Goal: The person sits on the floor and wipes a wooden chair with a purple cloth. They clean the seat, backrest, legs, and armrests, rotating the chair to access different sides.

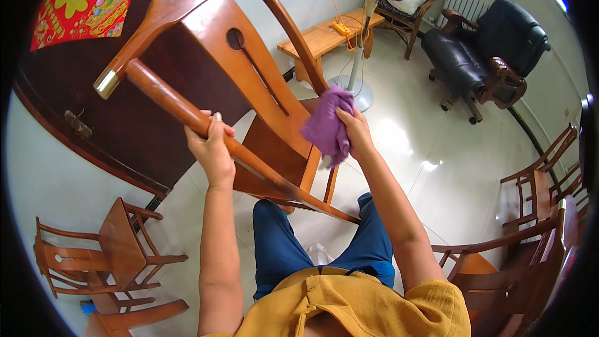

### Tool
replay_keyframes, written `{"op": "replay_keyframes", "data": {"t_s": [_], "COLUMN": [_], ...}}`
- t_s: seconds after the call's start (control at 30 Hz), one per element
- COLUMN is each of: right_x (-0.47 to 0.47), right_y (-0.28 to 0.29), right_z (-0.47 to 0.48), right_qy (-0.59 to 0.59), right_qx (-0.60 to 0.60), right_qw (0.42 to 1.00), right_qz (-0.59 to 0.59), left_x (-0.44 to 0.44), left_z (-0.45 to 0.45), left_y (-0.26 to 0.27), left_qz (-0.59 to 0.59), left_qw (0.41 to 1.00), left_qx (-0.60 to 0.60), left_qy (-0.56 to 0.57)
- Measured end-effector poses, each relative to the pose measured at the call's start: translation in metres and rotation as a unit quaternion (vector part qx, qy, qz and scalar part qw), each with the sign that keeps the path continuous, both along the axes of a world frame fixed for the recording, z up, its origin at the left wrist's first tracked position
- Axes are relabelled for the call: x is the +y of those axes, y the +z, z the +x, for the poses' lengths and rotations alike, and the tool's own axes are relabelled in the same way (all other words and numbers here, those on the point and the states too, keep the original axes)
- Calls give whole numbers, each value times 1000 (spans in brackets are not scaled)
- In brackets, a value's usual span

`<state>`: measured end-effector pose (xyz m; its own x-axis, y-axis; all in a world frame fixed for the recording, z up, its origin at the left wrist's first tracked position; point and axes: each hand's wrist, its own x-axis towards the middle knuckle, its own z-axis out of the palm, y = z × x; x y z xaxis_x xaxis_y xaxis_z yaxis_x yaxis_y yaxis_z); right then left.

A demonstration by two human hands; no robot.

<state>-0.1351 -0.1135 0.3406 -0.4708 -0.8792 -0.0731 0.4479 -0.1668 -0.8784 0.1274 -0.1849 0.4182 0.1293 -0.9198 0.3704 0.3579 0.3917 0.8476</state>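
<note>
A brown wooden chair with a keyhole cutout in its back splat [210, 23] stands tilted in front of me. Its curved top rail [175, 2] carries a metal cap [107, 84] at one end. My left hand [213, 150] is wrapped around the nearer back post [161, 91], thumb on top. In my right hand [356, 133] a crumpled purple cloth [326, 124] is bunched, beside the lower part of the farther post [290, 32]. Part of the seat [266, 145] shows beneath the splat; some of the legs are hidden.
A dark door [187, 89] lies left, hung with a red-and-gold decoration [89, 2]. Behind the chair are a wooden bench [309, 37] with an orange power strip [342, 28] and a fan stand's round base [362, 98]. A black office chair [456, 61] is farther right. More wooden chairs [124, 243] stand around.
</note>
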Motion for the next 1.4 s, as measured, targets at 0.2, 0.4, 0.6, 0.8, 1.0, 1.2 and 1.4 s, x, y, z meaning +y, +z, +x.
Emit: {"op": "replay_keyframes", "data": {"t_s": [0.2, 0.4, 0.6, 0.8, 1.0, 1.2, 1.4], "right_x": [6, -4, 1, -1, -104, -111, -102], "right_y": [-121, -197, -182, -190, -186, -179, -178], "right_z": [-18, 17, 36, 50, -34, -45, -69], "right_qy": [77, -173, -233, -169, -281, -214, -124], "right_qx": [-233, 136, 366, 540, 550, 527, 408], "right_qw": [968, 964, 899, 824, 787, 821, 904], "right_qz": [46, 150, 58, 42, 17, 49, 33], "left_x": [1, 7, -2, -8, -6, -9, -20], "left_z": [-13, -22, -13, -9, -11, -9, -1], "left_y": [-5, -5, -7, -10, -8, -9, -12], "left_qz": [-18, -37, -44, -40, -40, -31, -32], "left_qw": [999, 999, 998, 999, 998, 998, 999], "left_qx": [-1, -18, -17, -14, -29, -29, -23], "left_qy": [28, 21, 33, 34, 34, 44, 36]}}
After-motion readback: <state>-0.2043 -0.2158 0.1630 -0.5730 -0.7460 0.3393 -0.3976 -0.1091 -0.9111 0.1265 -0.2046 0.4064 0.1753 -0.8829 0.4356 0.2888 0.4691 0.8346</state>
